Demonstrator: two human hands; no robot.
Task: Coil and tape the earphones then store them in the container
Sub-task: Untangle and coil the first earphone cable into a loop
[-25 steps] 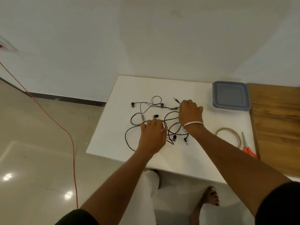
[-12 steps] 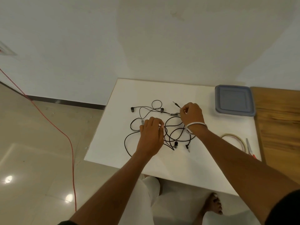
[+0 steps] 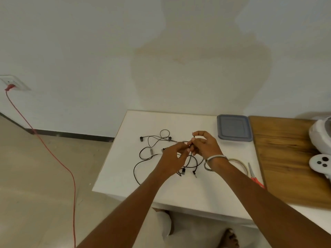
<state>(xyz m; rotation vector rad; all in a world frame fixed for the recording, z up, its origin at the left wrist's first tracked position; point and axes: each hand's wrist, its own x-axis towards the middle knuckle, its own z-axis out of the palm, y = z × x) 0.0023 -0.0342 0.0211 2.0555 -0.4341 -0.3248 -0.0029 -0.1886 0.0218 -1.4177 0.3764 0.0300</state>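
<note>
Both hands hover above the white counter: the right hand pinches a plug end of the tangled black earphones, the left hand pinches cable beside it. Pulling could tighten knots or drag loose loops off the edge.

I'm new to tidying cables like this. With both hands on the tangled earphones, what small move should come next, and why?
Probably lift the plug end clear and draw that one cord out of the pile. The right hand pinches a cord end, the left hand meets it, but the earphones lie looped over each other on the white table, so coiling cannot start cleanly. The tape roll waits nearby.
</note>
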